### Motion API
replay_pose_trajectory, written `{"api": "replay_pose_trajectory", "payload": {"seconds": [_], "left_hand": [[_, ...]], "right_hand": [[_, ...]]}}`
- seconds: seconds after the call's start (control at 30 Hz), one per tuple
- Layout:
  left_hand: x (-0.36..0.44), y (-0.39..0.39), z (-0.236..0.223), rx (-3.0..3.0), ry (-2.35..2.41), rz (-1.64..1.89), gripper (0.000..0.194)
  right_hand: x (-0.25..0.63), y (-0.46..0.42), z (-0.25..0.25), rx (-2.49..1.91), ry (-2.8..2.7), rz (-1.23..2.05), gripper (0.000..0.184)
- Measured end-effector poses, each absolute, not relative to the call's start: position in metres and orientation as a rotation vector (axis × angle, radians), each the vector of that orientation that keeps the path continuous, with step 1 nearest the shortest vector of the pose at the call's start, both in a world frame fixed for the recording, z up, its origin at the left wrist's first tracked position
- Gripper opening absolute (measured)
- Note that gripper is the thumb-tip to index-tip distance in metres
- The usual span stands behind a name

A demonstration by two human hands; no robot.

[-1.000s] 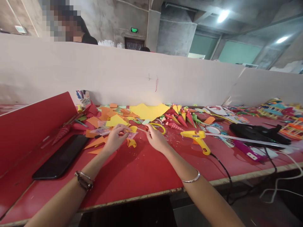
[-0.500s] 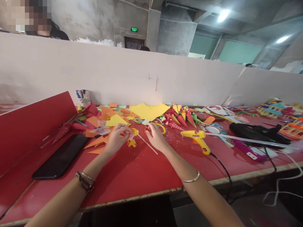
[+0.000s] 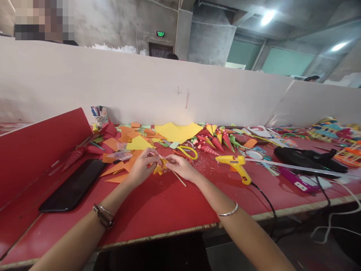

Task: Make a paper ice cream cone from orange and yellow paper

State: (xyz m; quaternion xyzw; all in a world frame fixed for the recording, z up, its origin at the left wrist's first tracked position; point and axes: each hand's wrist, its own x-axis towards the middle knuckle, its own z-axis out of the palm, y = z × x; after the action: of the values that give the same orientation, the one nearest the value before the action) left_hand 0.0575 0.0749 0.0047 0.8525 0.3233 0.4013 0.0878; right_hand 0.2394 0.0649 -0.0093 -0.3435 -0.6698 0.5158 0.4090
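Observation:
Between my two hands is a small curled piece of yellow paper (image 3: pixel 164 162). My left hand (image 3: pixel 143 167) is closed, with its fingertips gripping the paper from the left. My right hand (image 3: pixel 182 166) meets it from the other side, fingertips pinched on the paper's edge. A thin pale stick (image 3: pixel 179 179) slants out below the right fingers; whether it is joined to the paper I cannot tell. Another bit of folded yellow paper (image 3: pixel 158 170) shows just under the hands. Scissors with yellow handles (image 3: pixel 194 154) lie just beyond my right hand.
On the right rests a yellow glue gun (image 3: pixel 237 165) with a black cord. Coloured paper scraps (image 3: pixel 138 143) and small paper cones (image 3: pixel 217 141) cover the back. A black phone (image 3: pixel 72 186) lies left, beside a red upright panel (image 3: pixel 45 150). A purple power strip (image 3: pixel 296 181) sits far right.
My right hand has moved left and down from beside the scissors onto the yellow paper. My left hand has shifted slightly right. The scissors' handles are now more exposed.

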Motion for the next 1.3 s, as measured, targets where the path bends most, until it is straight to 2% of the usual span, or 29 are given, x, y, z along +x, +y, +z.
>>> {"api": "replay_pose_trajectory", "payload": {"seconds": [0.2, 0.37, 0.67, 1.0, 1.3], "left_hand": [[0.059, 0.069, 0.01, 2.13, 1.001, 1.231, 0.025], [0.063, 0.07, 0.005, 1.85, 0.931, 1.151, 0.035], [0.067, 0.075, -0.002, 1.841, 0.907, 1.146, 0.031], [0.067, 0.074, 0.0, 1.855, 0.9, 1.212, 0.034], [0.068, 0.071, 0.002, 1.868, 0.906, 1.163, 0.037]], "right_hand": [[0.239, 0.065, -0.008, -0.857, -1.573, 1.277, 0.021], [0.237, 0.065, -0.007, -0.86, -1.604, 1.179, 0.022], [0.234, 0.063, -0.01, -0.792, -1.631, 1.223, 0.022], [0.235, 0.063, -0.007, -0.858, -1.557, 1.229, 0.019], [0.234, 0.063, -0.009, -0.82, -1.547, 1.274, 0.023]]}}
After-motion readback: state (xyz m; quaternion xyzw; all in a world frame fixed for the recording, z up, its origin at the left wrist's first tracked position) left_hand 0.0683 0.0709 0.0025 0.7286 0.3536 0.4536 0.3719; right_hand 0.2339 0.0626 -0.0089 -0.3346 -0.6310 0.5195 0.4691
